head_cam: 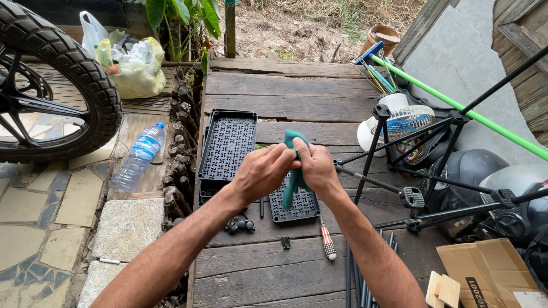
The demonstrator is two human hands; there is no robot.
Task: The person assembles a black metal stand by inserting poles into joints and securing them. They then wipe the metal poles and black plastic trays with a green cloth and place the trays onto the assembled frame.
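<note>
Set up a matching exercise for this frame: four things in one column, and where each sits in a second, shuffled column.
Things:
1. teal cloth
2. clear plastic water bottle with blue cap
3. red-and-white-handled screwdriver
4. small black round caps

Places:
A. on the planks beside the right forearm
B. pinched between left hand and right hand
C. lying by the motorcycle tyre
D. on the planks beside the left forearm

Pairs: 1-B, 2-C, 3-A, 4-D

My left hand (261, 171) and right hand (317, 166) meet on a teal cloth (295, 178) above a small black perforated plastic tray (294, 206). A larger black tray (228, 145) lies left-behind it, a red-and-white-handled screwdriver (327, 242) before it, a clear plastic water bottle (137, 157) far left.
</note>
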